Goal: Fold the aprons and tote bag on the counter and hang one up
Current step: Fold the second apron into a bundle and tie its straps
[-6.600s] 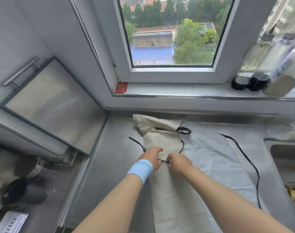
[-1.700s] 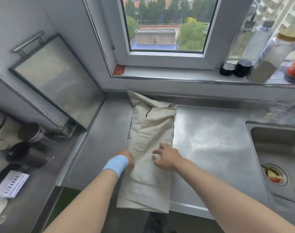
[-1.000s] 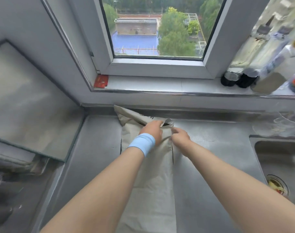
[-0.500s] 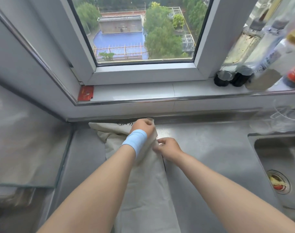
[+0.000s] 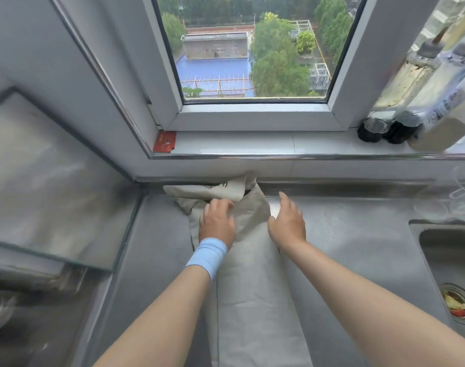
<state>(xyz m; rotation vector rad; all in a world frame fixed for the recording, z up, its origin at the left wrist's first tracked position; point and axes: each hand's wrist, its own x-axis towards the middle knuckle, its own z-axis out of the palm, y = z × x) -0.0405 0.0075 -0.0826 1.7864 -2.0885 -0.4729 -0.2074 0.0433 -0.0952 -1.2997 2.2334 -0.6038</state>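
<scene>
A beige apron [image 5: 255, 282], folded into a long narrow strip, lies on the steel counter [image 5: 345, 242] and runs from the back wall towards me. At its far end sits a cream cloth with black print, likely the tote bag [image 5: 207, 190], bunched against the wall. My left hand [image 5: 216, 221], with a light blue wristband, rests on the strip's far left part, its fingertips touching the cream cloth. My right hand [image 5: 288, 221] hovers with spread fingers at the strip's right edge and holds nothing.
A sink [image 5: 453, 266] with a food-filled drain strainer [image 5: 457, 307] is at the right. Bottles [image 5: 411, 102] stand on the window sill [image 5: 252, 145], where a red card [image 5: 165, 141] also lies. A glass-fronted panel [image 5: 48, 186] leans at the left.
Over the last second my hands stayed at the strip's far end. My left hand has lowered onto the cloth and my right hand has opened and moved slightly right off the strip.
</scene>
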